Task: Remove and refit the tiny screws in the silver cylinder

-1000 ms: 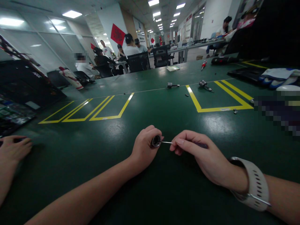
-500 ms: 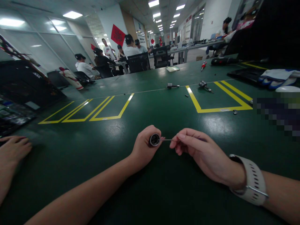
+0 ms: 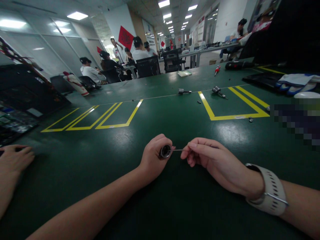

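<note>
My left hand (image 3: 153, 160) is wrapped round a hollow metal cylinder (image 3: 165, 151), its round open end turned up toward me. The inside of the cylinder is dark and cannot be made out. A thin metal rod (image 3: 177, 150) reaches across its rim. My right hand (image 3: 210, 156), with a pale watch strap at the wrist, pinches the other end of that rod between thumb and fingers. What the fingertips cover is hidden.
Two metal tool parts (image 3: 184, 91) (image 3: 219, 92) lie farther back on the green table (image 3: 162, 113), near yellow tape. Small metal bits (image 3: 250, 119) and a red screwdriver (image 3: 217, 70) are at right. Another person's hand (image 3: 17, 160) rests at left. Gloves (image 3: 297, 83) lie far right.
The cylinder's open end has shifted slightly right and down in my left hand. My right hand and the rod hold nearly the same place. A standing person in the background has moved.
</note>
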Motion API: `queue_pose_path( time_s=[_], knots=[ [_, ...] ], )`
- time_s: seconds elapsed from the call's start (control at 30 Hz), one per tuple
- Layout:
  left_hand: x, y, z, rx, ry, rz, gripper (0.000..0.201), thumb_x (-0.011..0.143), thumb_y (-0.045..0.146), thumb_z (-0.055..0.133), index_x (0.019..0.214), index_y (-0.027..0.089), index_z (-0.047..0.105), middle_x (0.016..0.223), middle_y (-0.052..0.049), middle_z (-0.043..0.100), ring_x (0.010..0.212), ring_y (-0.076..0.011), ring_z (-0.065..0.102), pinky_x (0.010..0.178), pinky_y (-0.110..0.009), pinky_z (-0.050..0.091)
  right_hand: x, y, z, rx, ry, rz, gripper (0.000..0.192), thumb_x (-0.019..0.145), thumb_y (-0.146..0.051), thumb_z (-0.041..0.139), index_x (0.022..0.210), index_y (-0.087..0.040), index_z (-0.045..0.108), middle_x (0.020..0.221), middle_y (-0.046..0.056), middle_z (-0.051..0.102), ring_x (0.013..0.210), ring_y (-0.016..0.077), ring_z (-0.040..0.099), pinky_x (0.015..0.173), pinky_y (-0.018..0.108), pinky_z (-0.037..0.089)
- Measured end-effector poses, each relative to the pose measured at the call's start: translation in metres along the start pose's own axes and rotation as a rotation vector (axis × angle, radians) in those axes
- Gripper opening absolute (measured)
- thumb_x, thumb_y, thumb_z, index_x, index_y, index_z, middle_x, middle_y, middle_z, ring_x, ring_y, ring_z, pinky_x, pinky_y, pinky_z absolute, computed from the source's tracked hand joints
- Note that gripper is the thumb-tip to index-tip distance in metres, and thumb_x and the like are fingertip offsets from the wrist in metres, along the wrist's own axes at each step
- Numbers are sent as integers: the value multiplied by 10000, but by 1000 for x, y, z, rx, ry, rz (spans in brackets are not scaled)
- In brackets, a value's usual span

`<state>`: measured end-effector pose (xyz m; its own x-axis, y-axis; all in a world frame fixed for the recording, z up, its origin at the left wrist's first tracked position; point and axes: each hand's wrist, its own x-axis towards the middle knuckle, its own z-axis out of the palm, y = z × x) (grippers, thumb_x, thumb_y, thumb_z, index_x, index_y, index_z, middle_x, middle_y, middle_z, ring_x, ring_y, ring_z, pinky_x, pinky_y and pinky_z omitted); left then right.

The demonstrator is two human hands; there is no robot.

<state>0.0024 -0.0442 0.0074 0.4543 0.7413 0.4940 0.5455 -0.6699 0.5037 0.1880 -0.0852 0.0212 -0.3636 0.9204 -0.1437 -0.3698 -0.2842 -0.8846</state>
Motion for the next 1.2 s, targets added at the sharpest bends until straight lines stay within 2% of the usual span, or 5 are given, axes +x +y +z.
queue_pose_path(
  time_s=[0.23,0.37,0.53,0.77,1.2],
  knots=[
    [2,-1,1,-60,5,21,173,773,126,583,647,169,474,638,32,454,589,-96,452,529,-212,343,1,2,0,82,12,-30,161,848,-269,551,757,-166,635,793,42,646,705,137,539,669,284,420],
    [1,0,1,31,8,-12,164,774,115,568,648,169,477,645,26,468,613,-109,467,551,-226,350,-2,6,0,-94,81,-143,191,861,-277,540,736,-169,636,759,30,638,702,136,536,661,282,415],
    [-2,-2,1,115,-36,-19,143,786,108,536,665,171,494,669,14,486,629,-120,464,560,-239,351,-4,7,2,-271,13,-163,175,860,-299,554,783,-179,655,802,23,640,730,136,550,671,283,424],
    [0,-3,0,13,-35,7,169,772,118,559,638,170,471,641,28,461,601,-105,461,540,-224,340,1,-2,-2,-35,-11,26,186,847,-303,558,783,-166,666,848,45,657,760,140,568,701,293,435],
    [2,-3,1,72,-19,-70,174,760,102,574,636,168,472,636,35,456,593,-102,445,539,-222,329,2,0,-2,83,70,-32,169,820,-244,571,703,-154,653,717,34,647,673,131,545,633,266,416]
  ],
)
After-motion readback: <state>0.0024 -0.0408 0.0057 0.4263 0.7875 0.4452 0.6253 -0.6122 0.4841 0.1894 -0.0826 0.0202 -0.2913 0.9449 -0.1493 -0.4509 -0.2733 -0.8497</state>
